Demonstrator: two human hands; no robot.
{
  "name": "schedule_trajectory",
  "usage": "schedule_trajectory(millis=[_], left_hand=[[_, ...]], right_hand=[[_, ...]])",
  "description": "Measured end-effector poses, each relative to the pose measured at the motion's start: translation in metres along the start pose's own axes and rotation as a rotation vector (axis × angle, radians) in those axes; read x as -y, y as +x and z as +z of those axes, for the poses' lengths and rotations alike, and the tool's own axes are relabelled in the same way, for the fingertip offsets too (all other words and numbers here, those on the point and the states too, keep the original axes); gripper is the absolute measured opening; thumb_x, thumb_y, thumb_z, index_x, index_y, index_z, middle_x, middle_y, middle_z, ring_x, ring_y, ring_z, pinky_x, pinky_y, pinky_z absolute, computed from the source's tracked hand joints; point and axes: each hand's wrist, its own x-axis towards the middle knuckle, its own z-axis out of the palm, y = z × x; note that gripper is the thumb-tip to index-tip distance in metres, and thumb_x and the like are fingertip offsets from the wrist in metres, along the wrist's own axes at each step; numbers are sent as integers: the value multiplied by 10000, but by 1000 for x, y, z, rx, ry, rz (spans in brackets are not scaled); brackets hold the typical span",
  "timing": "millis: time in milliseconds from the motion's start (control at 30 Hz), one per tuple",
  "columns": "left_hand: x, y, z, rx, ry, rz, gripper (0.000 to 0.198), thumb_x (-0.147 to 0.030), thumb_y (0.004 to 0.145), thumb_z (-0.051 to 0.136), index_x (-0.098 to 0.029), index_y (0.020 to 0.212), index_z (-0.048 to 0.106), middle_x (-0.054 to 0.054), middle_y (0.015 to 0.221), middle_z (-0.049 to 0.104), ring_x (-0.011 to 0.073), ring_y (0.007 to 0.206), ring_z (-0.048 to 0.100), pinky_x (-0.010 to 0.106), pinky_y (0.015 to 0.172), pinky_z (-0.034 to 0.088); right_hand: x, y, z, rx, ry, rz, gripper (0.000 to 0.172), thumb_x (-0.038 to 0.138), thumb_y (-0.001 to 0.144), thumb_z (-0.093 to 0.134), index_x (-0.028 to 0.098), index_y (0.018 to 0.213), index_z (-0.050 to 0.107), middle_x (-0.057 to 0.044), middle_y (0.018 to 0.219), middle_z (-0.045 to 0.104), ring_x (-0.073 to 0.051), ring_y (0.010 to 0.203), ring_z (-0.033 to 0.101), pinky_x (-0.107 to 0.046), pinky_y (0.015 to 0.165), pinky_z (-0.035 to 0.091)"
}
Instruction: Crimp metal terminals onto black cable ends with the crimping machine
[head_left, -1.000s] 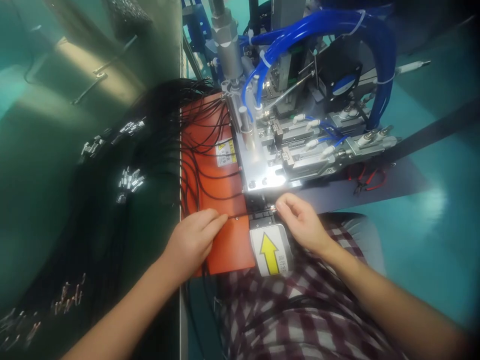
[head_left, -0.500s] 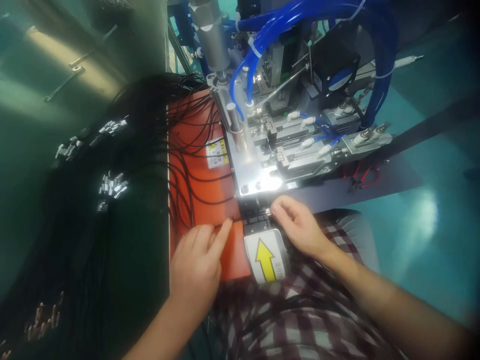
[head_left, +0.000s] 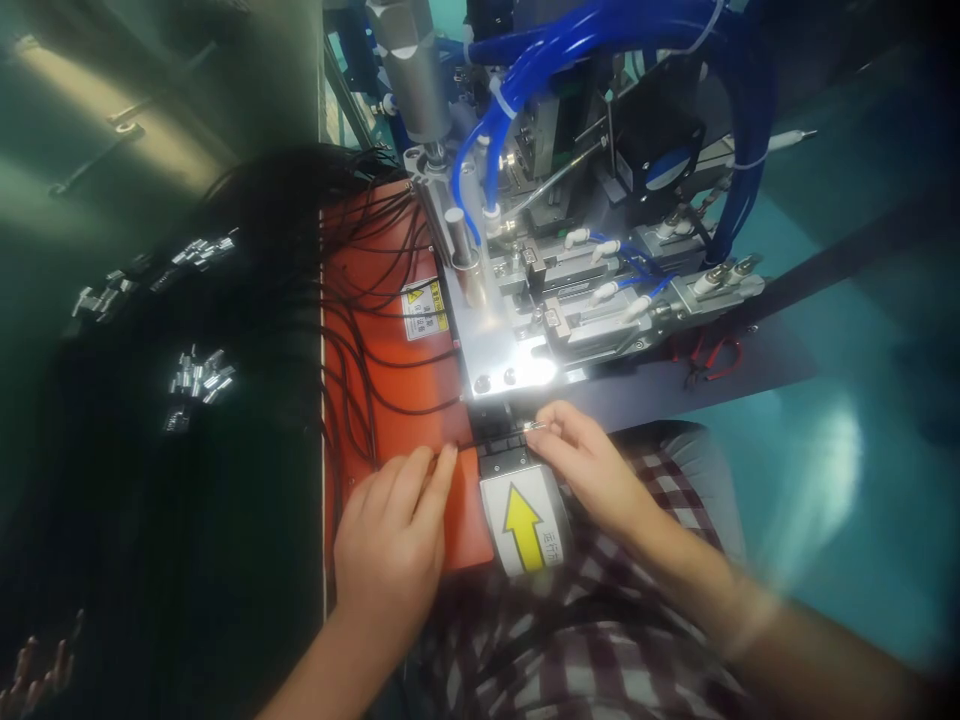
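My left hand (head_left: 394,520) rests over the orange plate (head_left: 409,370), thumb and forefinger closed on a thin black cable (head_left: 469,443). The cable runs to the right across the black fixture block (head_left: 499,452) at the machine's front. Over that block's right end, my right hand (head_left: 581,455) pinches the cable's small silvery metal end (head_left: 532,427). Just below the block is a white cover with a yellow arrow (head_left: 523,525). Under my left palm, the cable is hidden.
Behind my hands stands a metal machine (head_left: 510,365) with blue air hoses (head_left: 570,45). More black cables (head_left: 360,380) lie over the orange plate. Bundled metal cable ends (head_left: 199,380) are at left. Red-handled pliers (head_left: 720,362) lie on a grey surface at right.
My right fingers have shifted slightly down and left with the cable's metal end, now over the block. My left hand still holds the cable. The whole view has shifted slightly.
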Motion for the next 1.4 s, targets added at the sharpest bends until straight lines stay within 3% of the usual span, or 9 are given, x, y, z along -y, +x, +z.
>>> schedule_trajectory(millis=[167, 533, 700, 800, 933, 1133, 1400], left_hand=[[0, 0, 0, -7, 1, 0, 393, 6, 834, 502, -109, 1200, 584, 139, 1026, 696, 272, 883, 636, 364, 727, 462], [-1, 1, 0, -3, -17, -21, 365, -24, 848, 493, -117, 1184, 599, 137, 1026, 692, 267, 893, 632, 361, 715, 453], [0, 0, 1, 10, -14, -22, 363, -53, 866, 467, -137, 1195, 596, 131, 1042, 686, 253, 898, 627, 353, 721, 458], [0, 0, 1, -4, -3, -11, 338, -45, 860, 481, -107, 1164, 616, 135, 1021, 691, 259, 876, 626, 354, 715, 456], [0, 0, 1, -31, 0, -10, 328, -36, 853, 491, -89, 1146, 629, 143, 1007, 692, 270, 869, 629, 354, 693, 456], [1, 0, 1, -20, 15, -16, 341, -35, 861, 474, -130, 1153, 621, 125, 1009, 699, 251, 875, 638, 341, 701, 459], [0, -2, 2, -10, 17, -35, 328, -48, 872, 467, -106, 1152, 628, 128, 1009, 688, 260, 879, 626, 348, 697, 473]], right_hand=[[4, -1, 12, -106, 110, 129, 187, 265, 733, 538, 220, 634, 386, 65, 602, 352, -104, 531, 315, -237, 455, 267], [2, 1, 26, -294, 36, 94, 74, 216, 731, 494, 227, 700, 427, 44, 648, 414, -137, 608, 403, -253, 523, 344], [1, 0, 13, -187, 105, 128, 93, 237, 719, 558, 214, 783, 494, 59, 638, 442, -123, 575, 420, -251, 534, 356], [-5, 0, -4, -123, 53, -25, 202, 398, 822, 549, 197, 813, 536, 20, 716, 511, -138, 652, 481, -268, 601, 387], [-17, 6, -14, -97, -226, -243, 361, 458, 949, 373, 205, 721, 492, 16, 668, 487, -137, 605, 453, -272, 563, 357], [-24, 10, -4, -94, -354, -342, 350, 376, 962, 412, 223, 654, 349, 47, 611, 366, -124, 573, 355, -276, 555, 290], [-31, 12, -1, -131, -389, -412, 302, 339, 955, 405, 222, 679, 371, 42, 630, 403, -126, 593, 387, -271, 591, 309]])
